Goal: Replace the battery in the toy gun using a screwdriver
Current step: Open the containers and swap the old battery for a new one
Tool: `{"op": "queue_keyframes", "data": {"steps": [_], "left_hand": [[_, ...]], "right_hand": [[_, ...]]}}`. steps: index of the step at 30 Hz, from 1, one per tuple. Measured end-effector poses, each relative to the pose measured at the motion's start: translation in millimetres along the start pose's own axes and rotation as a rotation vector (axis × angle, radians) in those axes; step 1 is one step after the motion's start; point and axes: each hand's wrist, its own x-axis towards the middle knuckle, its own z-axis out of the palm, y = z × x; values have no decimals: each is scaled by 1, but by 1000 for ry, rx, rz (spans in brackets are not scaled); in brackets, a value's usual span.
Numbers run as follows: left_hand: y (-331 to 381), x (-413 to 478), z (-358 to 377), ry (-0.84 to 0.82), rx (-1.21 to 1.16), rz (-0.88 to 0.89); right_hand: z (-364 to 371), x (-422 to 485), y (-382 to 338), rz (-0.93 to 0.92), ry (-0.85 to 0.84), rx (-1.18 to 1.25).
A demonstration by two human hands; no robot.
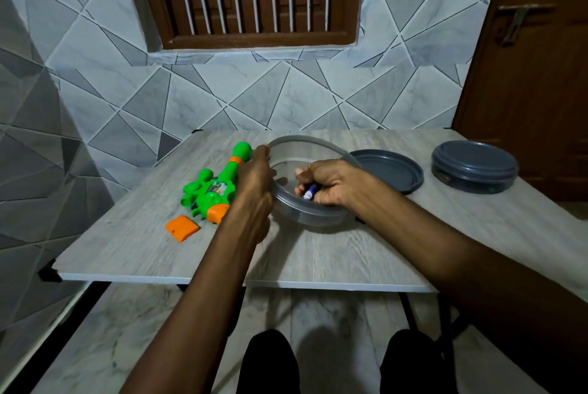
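A green and orange toy gun [212, 187] lies on the table's left half, muzzle pointing away from me. Its orange battery cover [182, 227] lies loose beside the grip. A clear round container [305, 212] stands tilted in the middle of the table. My left hand [258, 177] grips its left rim. My right hand [327, 182] is inside the container, closed around a purple and white battery [310, 192]. No screwdriver is visible.
The container's grey lid [389, 171] lies upturned to the right. A second closed grey-lidded container [474, 167] stands at the far right. The grey wood-look table [318, 253] backs onto a tiled wall; a brown door is on the right. My knees show below the front edge.
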Motion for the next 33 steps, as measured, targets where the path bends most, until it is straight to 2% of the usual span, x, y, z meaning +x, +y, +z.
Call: {"op": "queue_keyframes", "data": {"steps": [4,7,9,12,14,21,24,26,30,33], "left_hand": [[-2,-1,3,-5,10,-35],[1,0,2,2,27,1],[3,3,1,13,27,21],[3,4,0,18,2,19],[1,3,0,21,-10,11],[0,2,1,14,-47,10],[0,3,-1,10,-49,26],[0,6,-4,-9,-32,13],[1,8,-7,-65,-58,-39],[-1,11,-7,-69,-76,-51]], "right_hand": [[-1,-3,-4,81,-73,-271],[-3,-5,-8,55,-80,-460],[-7,-5,-10,-12,-55,-646],[-11,-5,-9,-229,-36,-1076],[-9,-10,-8,-337,-66,-1251],[-6,-25,-12,-215,-283,-1346],[-10,-23,-15,-184,-358,-1146],[-15,-17,-19,-103,-386,-819],[-33,-10,-36,34,-431,-12],[-45,-9,-44,10,-388,368]]}}
